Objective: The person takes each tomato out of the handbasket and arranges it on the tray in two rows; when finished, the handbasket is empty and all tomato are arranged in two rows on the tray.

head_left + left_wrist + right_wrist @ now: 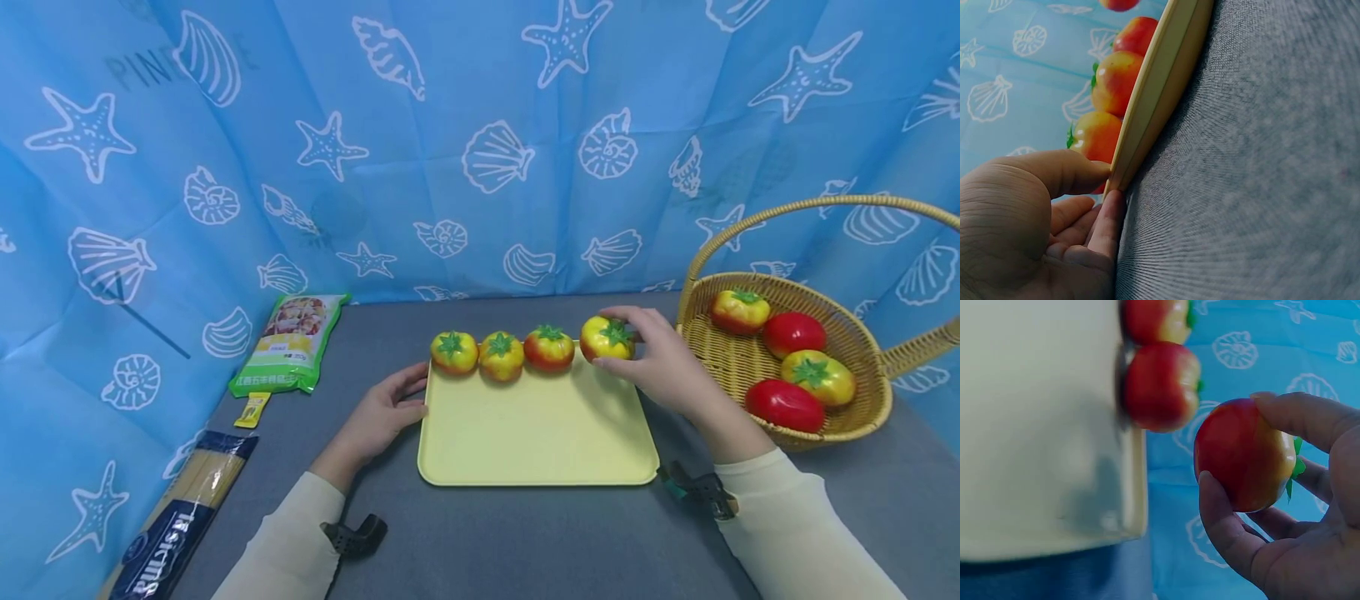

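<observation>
Above the far right corner of the pale yellow tray (525, 433), my right hand (663, 358) grips a yellow-and-red tomato (606, 338) with a green leafy top. The right wrist view shows thumb and fingers around this tomato (1244, 455), apart from its neighbour. Three similar tomatoes, a left one (453, 353), a middle one (501, 357) and a right one (549, 348), sit in a row along the tray's far edge. My left hand (378, 417) is at the tray's left side; in the left wrist view its thumb and a finger pinch the rim (1147, 106).
On the right stands a wicker basket (877, 417) with a tall handle, holding red and yellow-red fruit (817, 377). At the left lie a green food bag (288, 346), a small yellow packet (252, 410) and a pack of spaghetti (180, 517). A blue shell-patterned curtain (450, 208) hangs behind.
</observation>
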